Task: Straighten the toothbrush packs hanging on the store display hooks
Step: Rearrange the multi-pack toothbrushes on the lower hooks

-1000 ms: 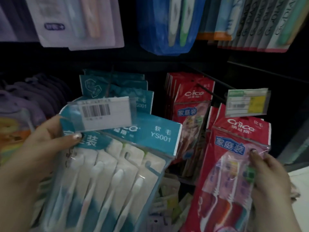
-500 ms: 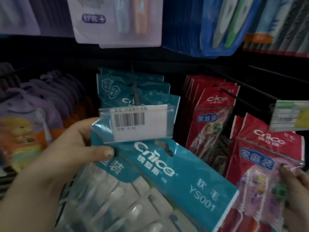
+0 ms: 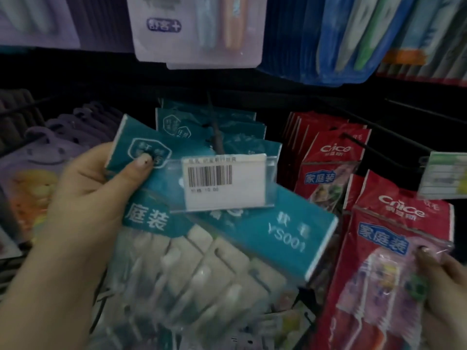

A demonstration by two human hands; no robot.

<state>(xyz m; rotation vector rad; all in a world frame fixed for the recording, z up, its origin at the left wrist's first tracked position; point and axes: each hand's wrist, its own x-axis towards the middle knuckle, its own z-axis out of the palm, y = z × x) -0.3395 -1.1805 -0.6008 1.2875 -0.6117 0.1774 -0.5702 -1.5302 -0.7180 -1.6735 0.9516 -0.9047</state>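
At the toothbrush display, the front teal toothbrush pack [image 3: 227,238] now tilts steeply, its header swung up and to the left behind the barcode price tag [image 3: 225,183] since a second ago, so it hangs more crooked than before. The left hand [image 3: 101,198] pinches that header with thumb pressed on its face, while the right hand [image 3: 444,294] grips the front red toothbrush pack [image 3: 394,261] by its right edge.

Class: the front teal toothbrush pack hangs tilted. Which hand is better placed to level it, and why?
Left. The left hand already pinches the teal pack at its header; the right hand grips the red pack.
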